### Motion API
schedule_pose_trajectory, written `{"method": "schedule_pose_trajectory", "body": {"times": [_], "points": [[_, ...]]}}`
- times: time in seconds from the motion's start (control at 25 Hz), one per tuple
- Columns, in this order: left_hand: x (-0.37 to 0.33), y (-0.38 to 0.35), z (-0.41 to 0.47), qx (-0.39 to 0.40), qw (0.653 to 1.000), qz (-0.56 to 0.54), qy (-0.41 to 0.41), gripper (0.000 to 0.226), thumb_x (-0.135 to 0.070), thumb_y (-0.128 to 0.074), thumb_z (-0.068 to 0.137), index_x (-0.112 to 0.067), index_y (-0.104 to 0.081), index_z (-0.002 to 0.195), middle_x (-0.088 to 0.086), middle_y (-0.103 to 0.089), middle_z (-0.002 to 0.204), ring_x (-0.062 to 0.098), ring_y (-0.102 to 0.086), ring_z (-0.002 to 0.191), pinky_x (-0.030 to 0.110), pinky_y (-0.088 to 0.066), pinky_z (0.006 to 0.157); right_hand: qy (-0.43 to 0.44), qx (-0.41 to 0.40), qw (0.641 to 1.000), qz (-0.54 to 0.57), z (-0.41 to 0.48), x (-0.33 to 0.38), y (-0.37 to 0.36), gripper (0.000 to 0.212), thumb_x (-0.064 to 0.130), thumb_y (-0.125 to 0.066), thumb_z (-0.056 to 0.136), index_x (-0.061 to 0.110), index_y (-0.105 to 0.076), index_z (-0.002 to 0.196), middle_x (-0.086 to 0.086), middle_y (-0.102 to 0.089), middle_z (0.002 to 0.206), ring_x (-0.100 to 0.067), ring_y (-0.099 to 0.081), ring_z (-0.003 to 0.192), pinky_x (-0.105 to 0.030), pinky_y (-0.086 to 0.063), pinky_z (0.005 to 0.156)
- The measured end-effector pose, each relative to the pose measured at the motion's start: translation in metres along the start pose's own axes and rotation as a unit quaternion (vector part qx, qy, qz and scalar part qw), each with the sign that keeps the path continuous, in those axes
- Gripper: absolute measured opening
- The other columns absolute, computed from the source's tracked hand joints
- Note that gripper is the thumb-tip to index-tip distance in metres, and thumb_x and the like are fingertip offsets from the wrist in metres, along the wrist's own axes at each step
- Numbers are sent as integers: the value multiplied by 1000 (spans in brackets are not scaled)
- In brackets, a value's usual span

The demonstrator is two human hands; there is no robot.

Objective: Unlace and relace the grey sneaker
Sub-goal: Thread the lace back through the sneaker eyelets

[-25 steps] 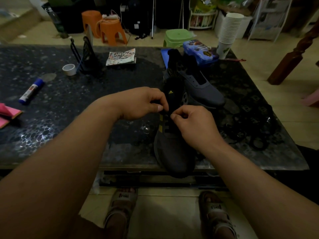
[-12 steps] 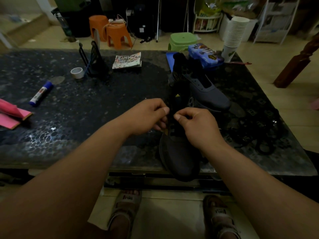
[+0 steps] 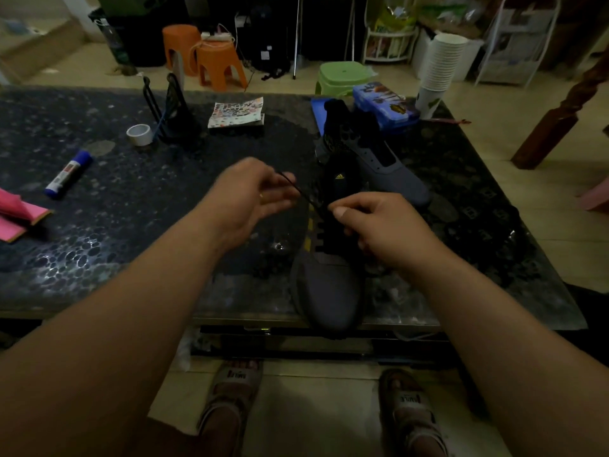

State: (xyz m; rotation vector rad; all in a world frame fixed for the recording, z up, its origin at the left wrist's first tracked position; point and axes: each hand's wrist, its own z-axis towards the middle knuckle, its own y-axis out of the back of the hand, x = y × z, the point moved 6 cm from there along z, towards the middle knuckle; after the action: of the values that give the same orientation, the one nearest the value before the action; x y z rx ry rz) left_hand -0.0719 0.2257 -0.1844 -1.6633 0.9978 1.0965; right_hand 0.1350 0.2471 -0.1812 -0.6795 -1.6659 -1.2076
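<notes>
A grey sneaker stands on the dark table, its toe over the near edge, its black tongue with a yellow logo pointing away from me. A black lace runs taut from its upper eyelets up and left. My left hand, blurred, pinches the lace's far end to the left of the shoe. Over the eyelets on the right side, my right hand has its fingers curled and pinches the lace near the shoe. A second grey sneaker lies behind, unlaced.
On the table: a glue stick, a tape roll, a black wire stand, a printed booklet, a blue case, stacked paper cups, pink paper. Stools stand beyond. My sandalled feet are below.
My left hand has moved left and away from the shoe, drawing the black lace out taut. My right hand stayed over the eyelets.
</notes>
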Motion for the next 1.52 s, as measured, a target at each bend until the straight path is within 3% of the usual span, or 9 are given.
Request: {"method": "schedule_pose_trajectory", "body": {"times": [0.12, 0.24, 0.32, 0.48, 0.64, 1.0, 1.12, 1.24, 1.52], "points": [[-5, 18, -1, -30, 966, -252, 38, 22, -12, -40, 98, -14, -44, 77, 5, -51, 72, 14, -53, 50, 30, -63, 64, -33, -42, 990, 129, -2, 3, 22, 16, 21, -61, 103, 11, -72, 108, -4, -70, 81, -11, -64, 62, -19, -48, 50], [-1, 23, -7, -18, 993, 120, -8, 22, -28, -52, 103, -16, -52, 84, 3, -56, 73, 9, -35, 43, 19, -31, 38, -46, -152, 978, 135, 2, -5, 46, 15, 17, -55, 104, 12, -69, 100, -2, -71, 84, -14, -66, 74, -23, -52, 61], [6, 15, -13, 39, 914, 400, -62, 27, -46, -62, 100, -20, -65, 93, -2, -73, 79, 7, -54, 55, 21, -42, 52, -64, -152, 985, 53, 4, -17, 51, 17, 10, -55, 101, 19, -68, 97, -2, -73, 93, -17, -68, 83, -28, -53, 69], [18, 6, -17, 116, 878, 462, -43, 32, -51, -67, 96, -23, -73, 81, 2, -63, 65, 8, -52, 61, 26, -42, 61, -55, -6, 989, -137, 0, -32, 31, 21, 23, -68, 97, 22, -62, 118, 3, -68, 112, -14, -64, 99, -35, -54, 83], [7, 24, -2, -26, 936, 344, -72, 31, -33, -67, 95, -19, -62, 68, 6, -49, 64, 17, -43, 60, 30, -35, 60, 0, -26, 978, -208, -2, -23, 29, 16, 34, -63, 101, 18, -62, 99, 3, -64, 86, -16, -60, 80, -30, -41, 65], [-3, 70, -2, -270, 887, 360, -105, 34, -27, -60, 92, -13, -46, 64, 5, -45, 63, 20, -44, 63, 36, -34, 60, -97, -51, 994, -5, -4, -33, 43, 21, 24, -59, 94, 11, -72, 84, -8, -78, 91, -42, -68, 86, -45, -52, 75], [2, 71, 0, -274, 852, 440, -76, 24, -34, -58, 93, -15, -61, 80, 10, -62, 94, 31, -59, 95, 40, -45, 78, -97, -48, 994, 32, -4, -32, 42, 22, 22, -58, 100, 7, -67, 88, -8, -78, 84, -33, -70, 82, -40, -55, 76], [0, 51, -3, -228, 788, 566, -84, 42, -44, -61, 92, -29, -60, 131, 4, -43, 147, 35, -40, 135, 55, -36, 110, -87, -32, 995, 37, -7, -27, 37, 21, 23, -60, 103, 7, -65, 91, -11, -76, 84, -18, -71, 72, -28, -53, 69], [21, -22, -12, 129, 805, 548, -187, 15, -40, -67, 89, -33, -56, 98, -9, -59, 101, 15, -58, 95, 45, -51, 91, -83, -8, 996, 39, -7, -29, 28, 25, 33, -64, 101, 9, -70, 99, -4, -78, 86, -25, -74, 86, -51, -57, 89]]}}
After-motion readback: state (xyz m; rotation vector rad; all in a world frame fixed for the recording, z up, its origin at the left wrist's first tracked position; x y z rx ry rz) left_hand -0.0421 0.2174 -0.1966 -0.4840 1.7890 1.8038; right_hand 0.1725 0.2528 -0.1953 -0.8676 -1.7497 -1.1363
